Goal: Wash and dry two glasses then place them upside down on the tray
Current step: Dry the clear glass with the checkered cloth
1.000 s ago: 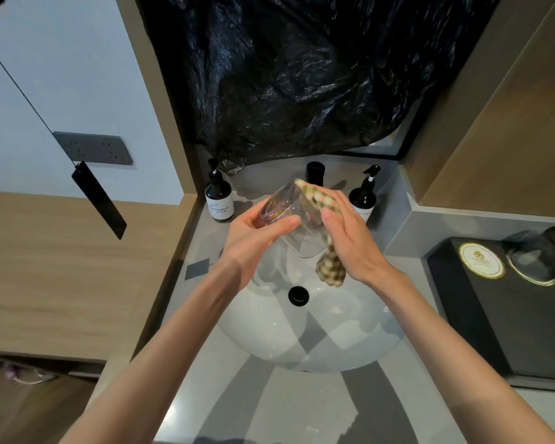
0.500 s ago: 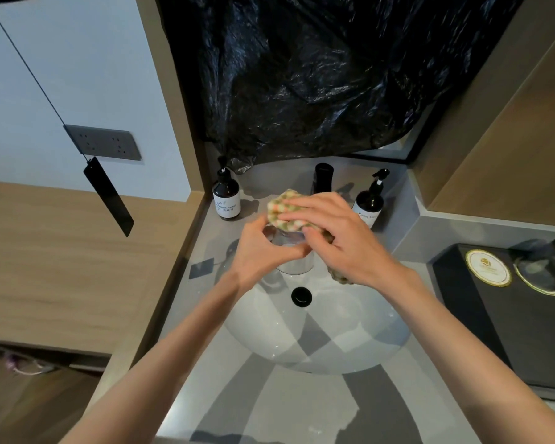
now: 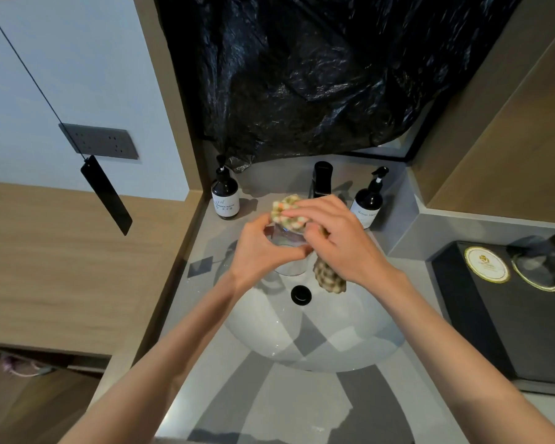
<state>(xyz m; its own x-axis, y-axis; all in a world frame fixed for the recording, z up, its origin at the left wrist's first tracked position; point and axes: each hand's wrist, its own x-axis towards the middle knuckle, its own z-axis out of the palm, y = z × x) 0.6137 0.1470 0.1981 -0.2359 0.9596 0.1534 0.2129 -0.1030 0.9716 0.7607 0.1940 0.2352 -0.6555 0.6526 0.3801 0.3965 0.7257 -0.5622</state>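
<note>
glass [image 3: 286,242] held above the sink [image 3: 302,350]; left grip [image 3: 263,251] curled round its side, right grip [image 3: 340,238] pressing a bunched cloth [image 3: 287,210] onto its top. second glass [image 3: 547,262] on the tray [image 3: 494,322], right.

The clear drinking glass [image 3: 285,238] is over the round white sink [image 3: 302,341]. Behind the sink, the black faucet [image 3: 322,177] stands between the left dark pump bottle [image 3: 225,195] and the right dark pump bottle [image 3: 367,200]. The black flat tray [image 3: 494,331] lies to the right of the sink.
</note>
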